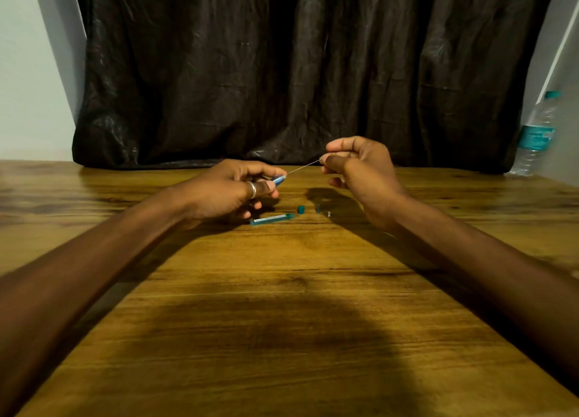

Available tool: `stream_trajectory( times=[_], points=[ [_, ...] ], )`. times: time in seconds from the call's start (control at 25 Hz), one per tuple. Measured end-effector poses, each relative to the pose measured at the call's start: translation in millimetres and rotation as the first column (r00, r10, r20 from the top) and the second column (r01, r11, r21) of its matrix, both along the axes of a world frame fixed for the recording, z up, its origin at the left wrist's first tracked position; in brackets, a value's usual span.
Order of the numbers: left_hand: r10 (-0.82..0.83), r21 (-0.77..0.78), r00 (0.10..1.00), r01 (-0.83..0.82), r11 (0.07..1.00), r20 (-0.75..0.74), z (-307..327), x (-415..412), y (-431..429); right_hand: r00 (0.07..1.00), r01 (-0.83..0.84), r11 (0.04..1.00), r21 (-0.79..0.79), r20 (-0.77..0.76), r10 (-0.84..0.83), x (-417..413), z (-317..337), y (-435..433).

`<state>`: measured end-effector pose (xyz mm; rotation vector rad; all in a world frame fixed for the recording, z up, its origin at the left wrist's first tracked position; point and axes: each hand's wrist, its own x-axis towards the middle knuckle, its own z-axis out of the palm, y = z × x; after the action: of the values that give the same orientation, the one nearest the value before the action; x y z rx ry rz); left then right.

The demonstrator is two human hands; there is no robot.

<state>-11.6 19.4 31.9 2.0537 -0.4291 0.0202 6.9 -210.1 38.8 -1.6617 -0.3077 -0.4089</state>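
My left hand (238, 187), with a ring on one finger, grips a small blue pencil-like tube (279, 180) just above the wooden table (282, 291). My right hand (357, 169) pinches one end of a thin grey lead (305, 166) between thumb and forefinger. The lead runs down-left to the open tip of the blue tube. On the table below lie a teal lead case (272, 219), a small teal cap (301, 209) and two tiny dark and clear parts (322, 210).
A dark crumpled curtain (297, 71) hangs behind the table's far edge. A clear water bottle (535, 134) with a teal cap and label stands at the far right. Both forearms stretch over the table from the near corners.
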Motion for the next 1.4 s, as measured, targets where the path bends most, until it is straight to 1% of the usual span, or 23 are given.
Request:
stream_trajectory(
  times=[0.56,1.0,1.4],
  points=[
    [-0.029,-0.088,0.998,0.024,0.996,-0.058,-1,0,-3,0.999,-0.006,1.0,-0.025,0.036,0.007,-4,-2,8],
    [-0.036,-0.098,0.997,0.03,0.995,-0.061,1,-6,-8,0.996,-0.025,0.995,-0.092,0.086,0.033,-8,-6,17],
    [-0.034,-0.114,0.994,0.022,0.993,-0.103,1,-5,-6,0.996,0.026,0.999,-0.023,0.086,-0.024,-4,1,5]
  ],
)
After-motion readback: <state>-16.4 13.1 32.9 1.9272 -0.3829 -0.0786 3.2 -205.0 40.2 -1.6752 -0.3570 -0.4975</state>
